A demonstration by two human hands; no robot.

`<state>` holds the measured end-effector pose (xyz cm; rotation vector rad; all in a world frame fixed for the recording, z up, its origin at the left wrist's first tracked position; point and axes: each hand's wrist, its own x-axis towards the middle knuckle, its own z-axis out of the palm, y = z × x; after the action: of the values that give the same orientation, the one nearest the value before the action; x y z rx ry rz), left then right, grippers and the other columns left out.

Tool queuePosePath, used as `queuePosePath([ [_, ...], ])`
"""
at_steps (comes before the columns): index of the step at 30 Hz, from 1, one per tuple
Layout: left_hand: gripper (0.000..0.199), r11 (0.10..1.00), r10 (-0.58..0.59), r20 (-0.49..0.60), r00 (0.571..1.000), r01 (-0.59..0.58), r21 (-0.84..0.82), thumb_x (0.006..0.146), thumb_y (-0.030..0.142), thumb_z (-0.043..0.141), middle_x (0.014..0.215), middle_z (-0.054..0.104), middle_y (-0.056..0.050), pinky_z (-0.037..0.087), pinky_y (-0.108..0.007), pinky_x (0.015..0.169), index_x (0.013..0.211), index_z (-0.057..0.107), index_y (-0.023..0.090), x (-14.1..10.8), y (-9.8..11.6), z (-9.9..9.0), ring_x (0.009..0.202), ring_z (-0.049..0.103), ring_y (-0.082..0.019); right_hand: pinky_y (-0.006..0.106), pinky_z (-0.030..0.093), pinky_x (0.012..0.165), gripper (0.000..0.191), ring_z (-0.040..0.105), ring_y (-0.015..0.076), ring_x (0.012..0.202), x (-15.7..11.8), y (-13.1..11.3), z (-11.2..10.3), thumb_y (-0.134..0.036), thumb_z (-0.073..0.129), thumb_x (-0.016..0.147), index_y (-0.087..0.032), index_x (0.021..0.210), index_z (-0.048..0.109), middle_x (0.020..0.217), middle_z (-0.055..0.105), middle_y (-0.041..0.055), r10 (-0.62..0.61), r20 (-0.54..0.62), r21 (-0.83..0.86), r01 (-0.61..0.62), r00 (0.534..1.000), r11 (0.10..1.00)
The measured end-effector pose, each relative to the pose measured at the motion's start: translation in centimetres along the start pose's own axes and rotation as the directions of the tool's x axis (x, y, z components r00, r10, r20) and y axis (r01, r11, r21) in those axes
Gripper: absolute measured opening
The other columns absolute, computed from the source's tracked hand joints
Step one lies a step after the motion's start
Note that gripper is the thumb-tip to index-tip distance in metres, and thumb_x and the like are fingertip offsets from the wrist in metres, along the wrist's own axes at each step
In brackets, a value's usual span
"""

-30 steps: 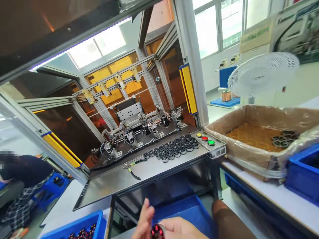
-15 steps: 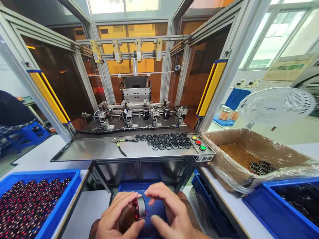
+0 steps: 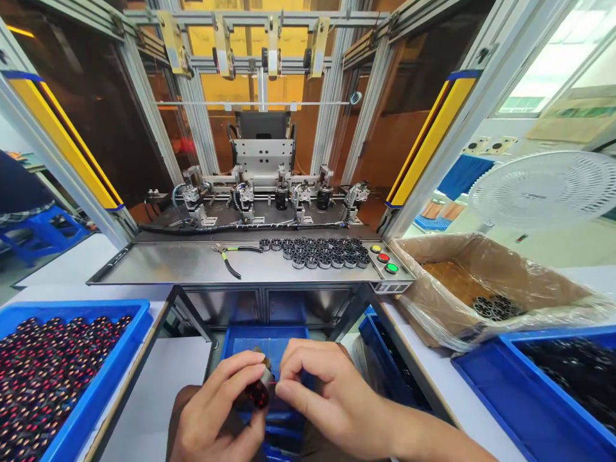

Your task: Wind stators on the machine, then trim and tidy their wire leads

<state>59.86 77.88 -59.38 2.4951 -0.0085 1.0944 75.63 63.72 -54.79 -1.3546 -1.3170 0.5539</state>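
The coil (image 3: 258,393) is in the left hand (image 3: 212,407), which is the nearer one: its grip is clasped round the rim, fingers over the top and thumb below, with the coil at about 2 o'clock from the palm. The right hand (image 3: 332,391) lies at 3 o'clock from the coil, just beside it, its grip pinched, thumb to forefinger, apparently on the end of a thin red wire (image 3: 273,383). That short wire is the relation that matters: it runs roughly along the 9-to-3 line between coil and right fingertips. The coil sits tilted on edge, its dark red-flecked side turned towards about 7 o'clock and its grey rim showing towards 1; its exact axis is partly hidden by the fingers. Beneath both hands is a blue bin (image 3: 235,332); on the counter (image 3: 163,266), pliers (image 3: 229,263) lie at 11 o'clock from the coil.
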Motion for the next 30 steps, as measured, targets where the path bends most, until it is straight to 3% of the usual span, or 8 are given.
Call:
queuePosePath([
  [4, 0.047, 0.991, -0.055, 0.06, 0.997, 0.062, -0.122, 0.08, 0.01, 0.069, 0.116, 0.076, -0.008, 0.06, -0.026, 0.093, 0.124, 0.059, 0.022, -0.4, -0.1, -0.4, 0.105, 0.074, -0.02, 0.021, 0.041, 0.061, 0.03, 0.047, 0.0085, 0.061, 0.3, 0.0, -1.5, -0.036, 0.062, 0.093, -0.017, 0.07, 0.056, 0.067, 0.056, -0.0022, 0.117, 0.058, 0.069, -0.121, 0.991, 0.99],
  [8, 0.054, 0.996, -0.037, 0.06, 0.998, 0.042, -0.084, 0.076, 0.008, 0.07, 0.116, 0.077, -0.008, 0.059, -0.026, 0.095, 0.127, 0.06, 0.023, -0.6, -0.2, -0.4, 0.104, 0.075, -0.021, 0.023, 0.044, 0.062, 0.037, 0.052, 0.0098, 0.063, 0.3, -0.1, -2.3, -0.049, 0.061, 0.092, -0.016, 0.076, 0.06, 0.071, 0.059, -0.0002, 0.184, 0.075, 0.055, -0.188, 0.98, 0.981],
  [11, 0.056, 0.998, 0.019, 0.049, 0.999, -0.016, -0.065, 0.075, 0.003, 0.067, 0.116, 0.077, -0.008, 0.058, -0.025, 0.097, 0.128, 0.061, 0.021, -0.6, 0.0, 0.0, 0.103, 0.075, -0.021, 0.025, 0.047, 0.067, 0.037, 0.055, 0.0114, 0.069, 0.2, -0.3, -2.0, -0.053, 0.069, 0.086, -0.017, 0.081, 0.063, 0.076, 0.062, 0.0002, 0.114, 0.075, -0.009, -0.114, 0.991, 0.993],
  [15, 0.052, 0.994, -0.034, 0.002, 0.999, 0.034, -0.105, 0.078, 0.002, 0.06, 0.118, 0.076, -0.007, 0.058, -0.026, 0.096, 0.125, 0.064, 0.024, -0.7, 0.2, 0.5, 0.103, 0.075, -0.02, 0.025, 0.046, 0.068, 0.02, 0.056, 0.0114, 0.071, 0.3, -0.4, -1.2, -0.031, 0.065, 0.092, -0.017, 0.079, 0.06, 0.075, 0.061, -0.0004, 0.048, 0.16, -0.103, -0.031, 0.986, 0.994],
  [20, 0.056, 0.988, 0.007, 0.115, 0.993, 0.011, -0.155, 0.076, 0.006, 0.07, 0.118, 0.076, -0.007, 0.059, -0.026, 0.093, 0.128, 0.061, 0.026, -1.1, -0.3, -0.4, 0.102, 0.075, -0.021, 0.024, 0.046, 0.07, 0.013, 0.055, 0.0122, 0.074, 0.7, -0.5, -1.6, -0.019, 0.058, 0.094, -0.018, 0.082, 0.057, 0.078, 0.061, 0.0011, -0.021, 0.239, -0.151, 0.058, 0.971, 0.987],
  [23, 0.057, 0.955, -0.034, 0.148, 0.988, 0.075, -0.286, 0.076, 0.007, 0.075, 0.116, 0.077, -0.007, 0.061, -0.027, 0.091, 0.128, 0.06, 0.027, -0.8, -0.3, -1.3, 0.103, 0.075, -0.022, 0.024, 0.047, 0.069, 0.011, 0.055, 0.0128, 0.073, 0.8, -0.2, -2.4, -0.018, 0.057, 0.095, -0.019, 0.083, 0.056, 0.078, 0.06, 0.0013, -0.091, 0.286, -0.206, 0.154, 0.954, 0.966],
  [27, 0.052, 0.93, -0.074, 0.099, 0.992, 0.105, -0.353, 0.076, 0.011, 0.079, 0.114, 0.078, -0.006, 0.062, -0.027, 0.087, 0.123, 0.065, 0.029, -0.1, 0.2, -1.3, 0.1, 0.076, -0.023, 0.027, 0.051, 0.07, 0.007, 0.058, 0.0156, 0.076, 0.2, -0.3, -3.1, -0.015, 0.054, 0.095, -0.018, 0.092, 0.059, 0.084, 0.065, 0.0055, -0.208, 0.224, -0.393, 0.284, 0.952, 0.875],
  [30, 0.047, 0.935, -0.174, 0.036, 0.984, 0.177, -0.308, 0.074, 0.013, 0.08, 0.111, 0.079, -0.006, 0.063, -0.025, 0.083, 0.118, 0.069, 0.028, 0.1, 0.4, -0.9, 0.096, 0.077, -0.023, 0.034, 0.056, 0.083, 0.019, 0.065, 0.02, 0.092, -0.5, -1.2, -3.2, -0.013, 0.056, 0.093, -0.017, 0.111, 0.062, 0.1, 0.07, 0.0123, -0.381, 0.204, -0.525, 0.429, 0.902, 0.735],
])
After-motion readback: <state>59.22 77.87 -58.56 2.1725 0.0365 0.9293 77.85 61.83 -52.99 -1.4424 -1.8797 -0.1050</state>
